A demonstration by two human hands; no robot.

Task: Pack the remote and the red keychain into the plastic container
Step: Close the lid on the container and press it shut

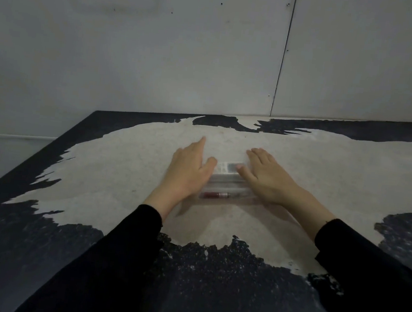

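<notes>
A clear plastic container point(225, 184) lies on the table between my two hands. Inside it, at the near side, I see the red keychain point(212, 195). At the far side a white remote point(229, 167) shows through the plastic. My left hand point(188, 171) rests against the container's left side, fingers spread, thumb touching the top near the remote. My right hand point(267, 178) lies on the right side with its thumb on the top. Both palms hide the container's ends. Whether a lid covers it is unclear.
The table point(127, 173) has a worn pale middle and dark speckled patches at the edges. A grey panelled wall point(184, 53) rises right behind it. The table's left edge runs diagonally at the left.
</notes>
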